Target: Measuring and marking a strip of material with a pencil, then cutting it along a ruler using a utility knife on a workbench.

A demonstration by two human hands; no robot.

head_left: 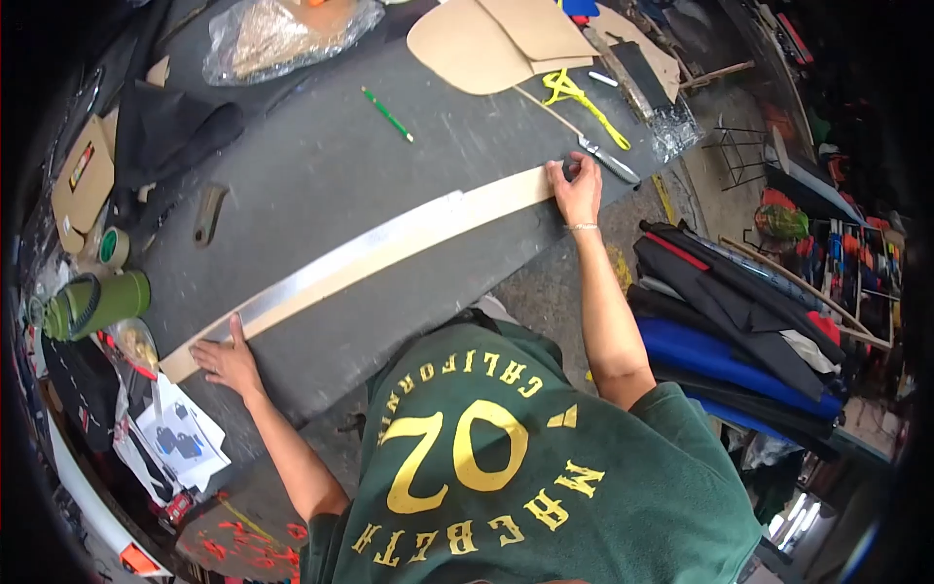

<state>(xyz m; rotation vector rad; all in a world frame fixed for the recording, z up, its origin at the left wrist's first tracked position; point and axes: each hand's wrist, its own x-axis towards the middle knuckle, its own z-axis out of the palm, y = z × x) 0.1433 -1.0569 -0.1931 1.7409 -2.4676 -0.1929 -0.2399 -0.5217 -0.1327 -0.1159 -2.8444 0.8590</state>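
Note:
A long tan cardboard strip [516, 195] lies slantwise across the dark worktable [321, 185], from the near left up to the right. On top of it rests a shiny metal ruler [360, 241], covering the strip's upper edge over most of its left part. My left hand [228, 362] lies flat at the left end, thumb and fingers spread, pressing on the ruler and strip. At the other end my right hand [578, 193] pinches the strip's tip between thumb and fingers. Just beyond that hand lies a utility knife [608, 161].
A green pencil [387, 114] lies beyond the strip. Cardboard pieces [467, 44], yellow cord [589, 102] and a plastic-wrapped bundle [287, 39] sit at the back. A green flask [102, 304], tape roll [114, 248] and printed sheet [180, 433] are leftward. Fabric rolls [720, 341] stand right of the table.

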